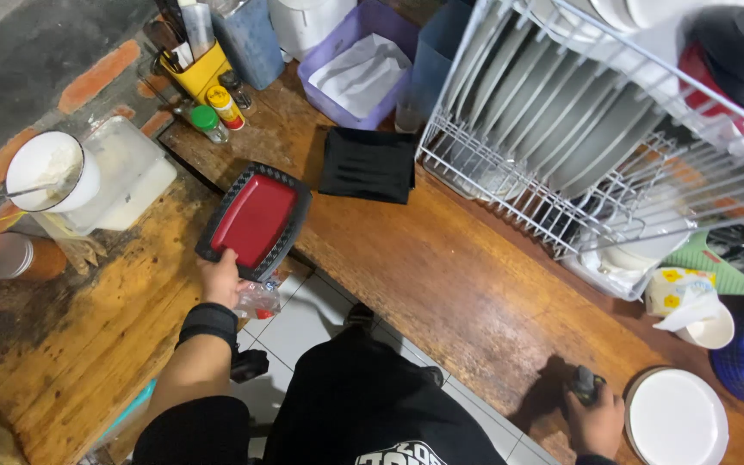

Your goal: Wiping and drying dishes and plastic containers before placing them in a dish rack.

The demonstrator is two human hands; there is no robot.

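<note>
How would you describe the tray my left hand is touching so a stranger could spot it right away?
Start at the wooden counter and follow it toward its inner corner, below the folded black cloth. The tray lies there under the left hand. It is the only rectangular dish with a glossy red centre and a black patterned rim.

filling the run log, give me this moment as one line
left hand: grips red tray at near edge | right hand: closed on small dark object | white plate beside right hand
</note>
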